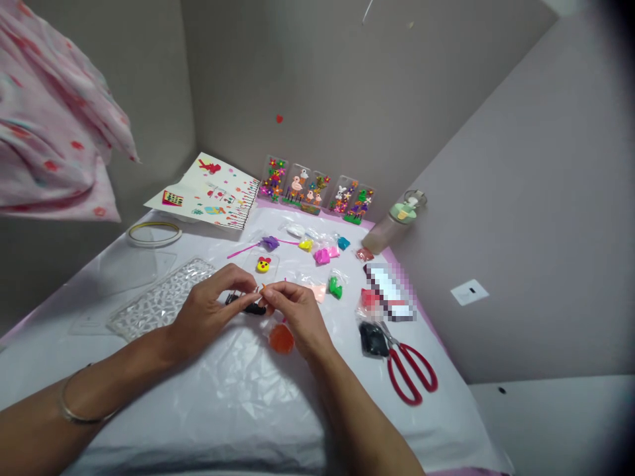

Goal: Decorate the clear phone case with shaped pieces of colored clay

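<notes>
My left hand [211, 304] and my right hand [297, 314] meet over the middle of the table, fingertips pinched together. Between them is a small bit of orange clay [263, 288], mostly covered by the fingers. Just beyond, a yellow clay face [263, 264] with a red bow lies on a transparent phone case, which is partly hidden. A black object [254, 308] shows beneath my fingers; its kind is hard to make out. Close to my right wrist sits a packet of orange clay [282, 338].
Bagged clay, including green [335, 287] and purple [270, 242], lies ahead. Red-handled scissors [409, 370], black clay [373, 340] and a blurred phone [390, 291] are rightward, near a bottle [397, 221]. Decorated cases [297, 185] lean on the wall. A textured transparent sheet [159, 301] lies left.
</notes>
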`<state>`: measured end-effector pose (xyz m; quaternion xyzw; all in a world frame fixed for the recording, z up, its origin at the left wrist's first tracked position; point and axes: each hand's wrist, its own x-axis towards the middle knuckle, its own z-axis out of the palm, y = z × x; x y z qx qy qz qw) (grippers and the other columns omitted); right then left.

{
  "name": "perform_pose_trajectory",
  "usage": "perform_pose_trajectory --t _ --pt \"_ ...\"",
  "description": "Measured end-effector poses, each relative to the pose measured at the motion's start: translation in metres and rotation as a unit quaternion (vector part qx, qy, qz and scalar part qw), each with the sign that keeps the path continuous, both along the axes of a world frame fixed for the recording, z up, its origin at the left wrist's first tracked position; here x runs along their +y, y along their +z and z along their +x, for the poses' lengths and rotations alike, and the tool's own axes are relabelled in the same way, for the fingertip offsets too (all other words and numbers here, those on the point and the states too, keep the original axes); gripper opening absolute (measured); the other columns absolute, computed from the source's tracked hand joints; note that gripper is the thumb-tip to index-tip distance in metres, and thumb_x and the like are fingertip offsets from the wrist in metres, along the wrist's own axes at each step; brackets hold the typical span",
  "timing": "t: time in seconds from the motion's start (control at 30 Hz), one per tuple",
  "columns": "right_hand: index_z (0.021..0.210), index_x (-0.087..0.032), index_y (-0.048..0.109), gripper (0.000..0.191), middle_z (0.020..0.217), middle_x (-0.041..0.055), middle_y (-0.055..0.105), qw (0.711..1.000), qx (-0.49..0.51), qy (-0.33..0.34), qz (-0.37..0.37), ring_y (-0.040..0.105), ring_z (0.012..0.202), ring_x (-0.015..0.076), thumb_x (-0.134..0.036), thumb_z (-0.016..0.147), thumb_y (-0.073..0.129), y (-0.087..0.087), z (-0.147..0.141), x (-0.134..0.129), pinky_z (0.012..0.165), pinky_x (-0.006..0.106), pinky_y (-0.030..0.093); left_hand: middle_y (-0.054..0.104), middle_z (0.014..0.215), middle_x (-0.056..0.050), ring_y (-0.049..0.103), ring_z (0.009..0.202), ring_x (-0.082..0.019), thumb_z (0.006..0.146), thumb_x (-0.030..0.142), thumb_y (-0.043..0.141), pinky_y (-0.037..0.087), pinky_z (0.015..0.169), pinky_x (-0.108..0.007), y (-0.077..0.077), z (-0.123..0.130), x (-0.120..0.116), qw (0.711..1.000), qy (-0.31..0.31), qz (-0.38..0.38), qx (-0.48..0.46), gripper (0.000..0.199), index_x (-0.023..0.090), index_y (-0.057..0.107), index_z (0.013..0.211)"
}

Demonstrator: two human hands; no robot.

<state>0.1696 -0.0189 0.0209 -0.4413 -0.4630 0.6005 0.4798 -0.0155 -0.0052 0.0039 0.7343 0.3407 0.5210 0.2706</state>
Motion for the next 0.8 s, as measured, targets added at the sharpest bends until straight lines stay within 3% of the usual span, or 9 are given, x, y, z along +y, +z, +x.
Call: perform_pose_trajectory --t 0.3,0.53,0.8 --pt "0.076 -0.022 0.082 0.021 0.073 0.0022 0.074 1.000 -0.019 -0.001 0.016 0.061 0.070 0.0163 -0.042 0.078 0.081 -0.0013 -0.0034 -0.0022 0.074 0.031 0.050 0.073 0.089 -0.002 0.070 0.083 -0.019 0.098 0.036 0.072 0.056 0.075 -0.030 -0.0006 0.0004 0.0018 0.999 -0.017 0.044 0.018 0.012 0.024 0.073 0.095" --pt "0.079 -0.021 0.082 0.019 0.074 0.0019 0.073 0.997 -0.067 -0.021 0.037 0.060 0.069 0.0163 -0.039 0.082 0.076 0.0056 -0.0010 -0.0039 0.071 0.029 0.050 0.073 0.091 -0.002 0.070 0.085 -0.018 0.099 0.021 0.068 0.055 0.077 -0.028 -0.0007 -0.0006 0.0027 0.998 -0.024 0.054 0.018 0.007 0.024 0.074 0.099" --pt "0.076 -0.021 0.079 0.017 0.068 -0.0005 0.069 0.999 -0.030 -0.026 0.025 0.057 0.065 0.0144 -0.038 0.078 0.080 0.0043 0.0000 -0.0016 0.068 0.028 0.049 0.073 0.094 -0.001 0.070 0.087 -0.016 0.099 0.020 0.067 0.055 0.079 -0.024 0.0000 0.0008 0.0041 0.998 -0.047 0.018 0.022 0.009 0.024 0.075 0.101"
